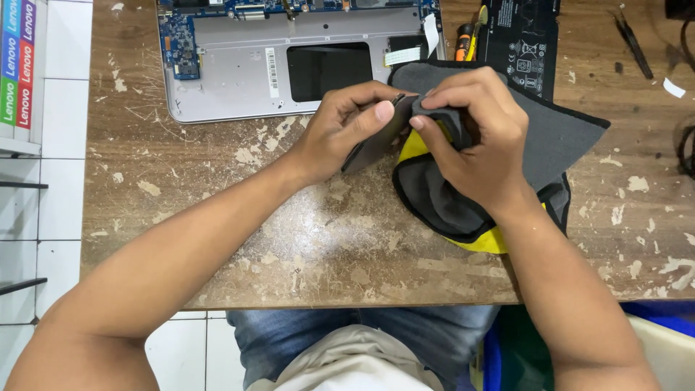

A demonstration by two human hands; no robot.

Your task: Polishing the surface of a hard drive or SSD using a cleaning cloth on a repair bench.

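1. Left hand [340, 130]: pinches a flat dark metal part [376, 141] at table centre.
2. Right hand [474, 134]: clenches grey-yellow cloth [557, 137] against that part.
3. Opened laptop [239, 72]: far side of wooden table [326, 239].

A worn wooden table [304, 239] is seen across the frame, its brown surface scratched and flecked with pale patches where the finish is chipped. An opened laptop chassis [239, 80], silver with exposed blue circuit board, is laid at upper centre. A black battery pack [523, 40] is placed at upper right of centre, with an orange-handled screwdriver [463, 42] just beside it. A grey cloth with yellow and black edging [557, 137] is spread at centre right. Black tweezers [634, 42] are noted at far upper right.
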